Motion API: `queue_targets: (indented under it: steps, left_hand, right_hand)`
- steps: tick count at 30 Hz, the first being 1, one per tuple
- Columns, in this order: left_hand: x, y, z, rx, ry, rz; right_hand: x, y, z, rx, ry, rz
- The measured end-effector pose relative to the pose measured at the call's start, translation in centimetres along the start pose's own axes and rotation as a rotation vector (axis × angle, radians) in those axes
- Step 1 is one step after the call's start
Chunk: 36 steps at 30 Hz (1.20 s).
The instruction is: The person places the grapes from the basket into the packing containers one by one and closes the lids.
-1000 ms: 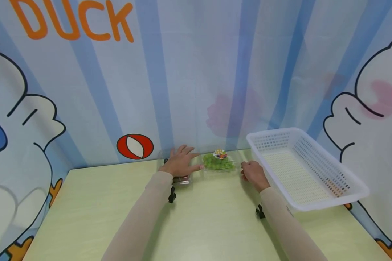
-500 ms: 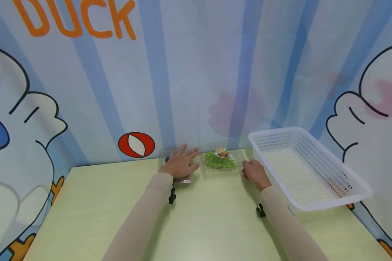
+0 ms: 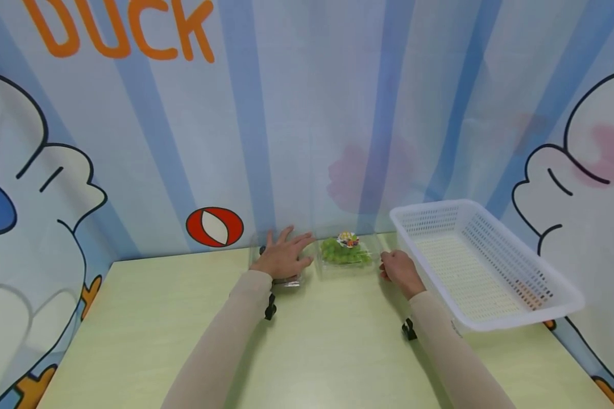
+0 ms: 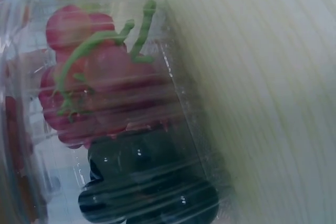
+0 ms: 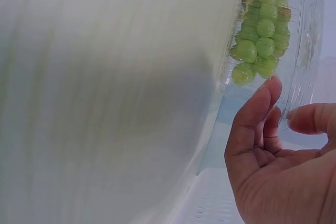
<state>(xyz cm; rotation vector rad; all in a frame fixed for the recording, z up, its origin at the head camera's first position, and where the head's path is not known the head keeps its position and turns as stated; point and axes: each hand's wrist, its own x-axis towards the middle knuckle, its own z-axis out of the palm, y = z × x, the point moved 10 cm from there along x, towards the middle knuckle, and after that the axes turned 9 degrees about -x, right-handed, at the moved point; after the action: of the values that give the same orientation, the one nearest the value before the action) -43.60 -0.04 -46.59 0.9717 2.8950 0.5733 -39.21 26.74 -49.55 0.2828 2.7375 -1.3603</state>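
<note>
A clear plastic box (image 3: 332, 271) of green grapes (image 5: 264, 35) lies at the back of the table, a colourful fruit sticker (image 3: 348, 240) on its lid. At its right end my right hand (image 3: 402, 271) pinches the edge between thumb and curled fingers, as the right wrist view shows up close. My left hand (image 3: 282, 259), fingers spread, rests on a second clear box (image 3: 289, 282) just to the left. Red grapes (image 4: 100, 77) with a green stem and dark grapes (image 4: 152, 177) show through that box in the left wrist view; from the head, the hand covers most of it.
A white perforated basket (image 3: 430, 270) stands on the right side of the table, close beside my right hand. Behind the boxes hangs a blue striped curtain (image 3: 307, 142) with cartoon prints. The pale wood-grain table (image 3: 327, 352) stretches in front.
The fingers of my left hand have shifted slightly, the thumb drawing back from the green grape box. Both boxes and my right hand keep their places; the head view has tilted a little.
</note>
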Motion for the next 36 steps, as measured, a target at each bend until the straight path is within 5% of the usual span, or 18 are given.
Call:
queue_targets:
  steps: [36]
  left_hand:
    - [0.02,0.19,0.13,0.013,-0.019,0.001]
  right_hand:
    - [-0.01,-0.13,0.17,-0.009,-0.011,0.001]
